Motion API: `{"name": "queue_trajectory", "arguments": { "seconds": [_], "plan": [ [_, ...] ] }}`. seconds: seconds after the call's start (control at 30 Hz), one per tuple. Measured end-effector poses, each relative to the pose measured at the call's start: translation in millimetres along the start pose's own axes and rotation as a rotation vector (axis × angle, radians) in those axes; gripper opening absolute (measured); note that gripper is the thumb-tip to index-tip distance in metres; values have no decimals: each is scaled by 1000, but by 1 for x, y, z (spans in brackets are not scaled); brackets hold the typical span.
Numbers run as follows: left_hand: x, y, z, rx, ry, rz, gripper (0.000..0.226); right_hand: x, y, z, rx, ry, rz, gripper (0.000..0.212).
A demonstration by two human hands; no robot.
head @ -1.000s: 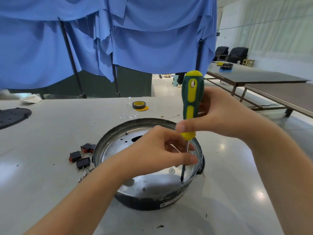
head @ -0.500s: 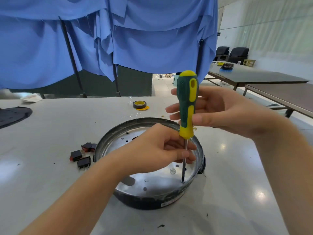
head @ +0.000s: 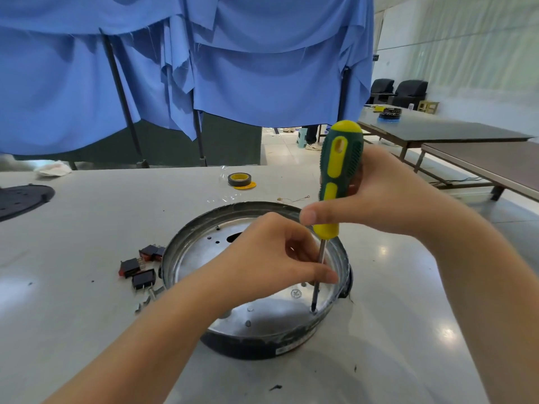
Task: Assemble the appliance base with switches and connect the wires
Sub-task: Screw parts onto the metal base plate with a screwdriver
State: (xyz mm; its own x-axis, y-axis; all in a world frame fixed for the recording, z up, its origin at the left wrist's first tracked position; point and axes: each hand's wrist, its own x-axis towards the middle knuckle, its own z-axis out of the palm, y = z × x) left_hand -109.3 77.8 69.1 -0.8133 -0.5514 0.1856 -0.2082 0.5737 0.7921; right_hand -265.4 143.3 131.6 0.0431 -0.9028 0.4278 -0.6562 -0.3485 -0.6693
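Observation:
The round metal appliance base lies on the white table, its shiny inside facing up. A green and yellow screwdriver stands upright in it, tip on a screw near the right inner rim. My right hand grips the handle. My left hand reaches over the base and pinches the steel shaft low down. Three black and red rocker switches lie on the table just left of the base.
A roll of dark and yellow tape sits behind the base, with a thin wire next to it. A black perforated disc lies at the far left. Small metal clips lie below the switches. Blue cloth hangs behind the table.
My right hand has regripped and turned the screwdriver handle; its fingers, straighter half a second ago, are wrapped round it. The left hand stays on the shaft.

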Motion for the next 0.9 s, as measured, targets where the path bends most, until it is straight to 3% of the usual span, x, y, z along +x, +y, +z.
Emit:
{"name": "queue_trajectory", "arguments": {
  "seconds": [0.07,0.13,0.23,0.53,0.67,0.8,0.9],
  "plan": [
    [1,-1,0,10,9,13,12,1,6,-5,78,-93,39,61],
    [1,-2,0,-4,10,26,11,-1,11,-12,281,-290,87,54],
    [1,-3,1,-62,-41,9,7,-4,19,-21,483,-459,106,65],
    [1,-8,2,-249,-167,-59,16,-2,17,-16,285,-203,108,31],
    [-1,-7,0,-251,-205,-55,23,0,9,-8,162,-156,70,34],
    [-1,-2,-3,-113,-92,-10,5,-3,3,-9,148,-177,37,33],
    [0,-1,-3,-54,-22,20,12,-3,5,-11,171,-209,31,37]
  ]
}}
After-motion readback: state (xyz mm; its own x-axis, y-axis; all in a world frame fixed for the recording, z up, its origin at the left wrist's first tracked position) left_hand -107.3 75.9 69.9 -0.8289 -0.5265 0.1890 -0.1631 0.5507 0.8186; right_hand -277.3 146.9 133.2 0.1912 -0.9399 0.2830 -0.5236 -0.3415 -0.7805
